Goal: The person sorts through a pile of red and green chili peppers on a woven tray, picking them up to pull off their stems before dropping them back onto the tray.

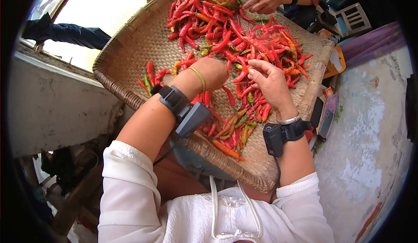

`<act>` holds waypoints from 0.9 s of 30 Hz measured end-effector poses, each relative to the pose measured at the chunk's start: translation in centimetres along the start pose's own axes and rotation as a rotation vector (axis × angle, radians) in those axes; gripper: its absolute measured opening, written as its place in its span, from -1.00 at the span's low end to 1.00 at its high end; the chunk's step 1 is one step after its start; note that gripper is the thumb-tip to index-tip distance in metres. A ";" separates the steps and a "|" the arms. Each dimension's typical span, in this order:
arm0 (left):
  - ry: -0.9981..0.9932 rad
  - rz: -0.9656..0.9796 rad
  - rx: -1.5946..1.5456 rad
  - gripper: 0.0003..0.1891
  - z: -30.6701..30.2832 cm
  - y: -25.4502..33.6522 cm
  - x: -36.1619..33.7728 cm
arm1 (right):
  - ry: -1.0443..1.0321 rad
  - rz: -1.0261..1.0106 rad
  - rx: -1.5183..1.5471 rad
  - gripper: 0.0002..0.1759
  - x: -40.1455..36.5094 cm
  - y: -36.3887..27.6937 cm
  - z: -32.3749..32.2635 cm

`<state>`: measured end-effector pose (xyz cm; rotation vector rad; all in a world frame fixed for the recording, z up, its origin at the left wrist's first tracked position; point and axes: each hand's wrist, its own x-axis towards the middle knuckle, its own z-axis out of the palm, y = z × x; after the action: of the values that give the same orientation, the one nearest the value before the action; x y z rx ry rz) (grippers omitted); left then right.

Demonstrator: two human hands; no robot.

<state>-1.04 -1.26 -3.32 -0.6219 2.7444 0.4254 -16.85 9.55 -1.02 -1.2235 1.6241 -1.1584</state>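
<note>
Between the left hand and the right hand, a curved red pepper is seen, set closer to the right.
In the head view, the red pepper is found at nine o'clock from the right hand's fingertips and three o'clock from the left hand, its long axis bent roughly from twelve towards seven. The right thumb and fingers are brought close together beside it; whether it is gripped cannot be told. The left hand's fingers are curled downward and hidden, so nothing held there can be confirmed. The pepper heap is spread across the woven basket, thickest towards twelve o'clock, where a co-worker's hand is held over its edge.
</note>
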 end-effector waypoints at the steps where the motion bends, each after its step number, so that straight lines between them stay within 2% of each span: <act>1: -0.031 -0.051 -0.028 -0.83 -1.1 -0.2 -0.5 | -0.037 0.075 -0.003 -0.67 0.0 0.0 -0.1; 5: -0.077 -0.096 -0.028 -0.86 -1.8 -3.4 -2.3 | -0.004 0.010 -0.108 -0.74 -0.3 0.2 0.1; 7: -0.081 -0.096 -0.069 -0.85 -2.5 -4.1 -2.9 | -0.082 -0.029 -0.327 -0.70 -0.4 0.2 0.3; 9: -0.084 -0.099 -0.112 -0.85 -3.4 -4.8 -3.4 | -0.102 0.008 -0.335 -0.69 -0.5 0.1 0.6; 11: -0.023 -0.143 -0.408 -0.84 -4.2 -5.7 -3.8 | -0.130 0.000 -0.423 -0.69 -0.6 0.1 0.8; 12: 0.094 -0.118 -0.443 -0.83 -4.2 -6.3 -3.8 | -0.132 -0.001 -0.421 -0.69 -0.6 0.1 0.9; 13: 0.094 -0.120 -0.442 -0.83 -3.9 -6.6 -3.4 | -0.115 -0.014 -0.436 -0.69 -0.6 -0.1 0.8; 15: 0.808 -0.149 -0.732 -0.76 -3.5 -6.6 -2.6 | -0.099 -0.026 -0.452 -0.69 -0.6 0.0 0.8; 17: 0.867 -0.203 -0.666 -0.70 -3.3 -6.1 -2.5 | -0.124 -0.042 -0.506 -0.72 -0.6 0.3 0.8; 21: 0.288 -0.069 -0.155 -0.73 -1.3 -4.6 -1.9 | -0.115 -0.124 -0.501 -0.72 -0.7 0.5 1.1; 23: 0.096 -0.164 -0.056 -0.75 0.2 -3.2 -1.6 | -0.142 -0.124 -0.500 -0.74 -0.7 0.0 1.1; 27: -0.054 -0.115 -0.017 -0.78 1.1 -2.0 -0.6 | -0.124 -0.127 -0.489 -0.75 -0.7 -0.1 1.1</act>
<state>0.69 -2.40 -4.54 -0.7571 2.6404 0.4320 -15.61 9.98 -1.17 -1.6901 1.8140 -0.7567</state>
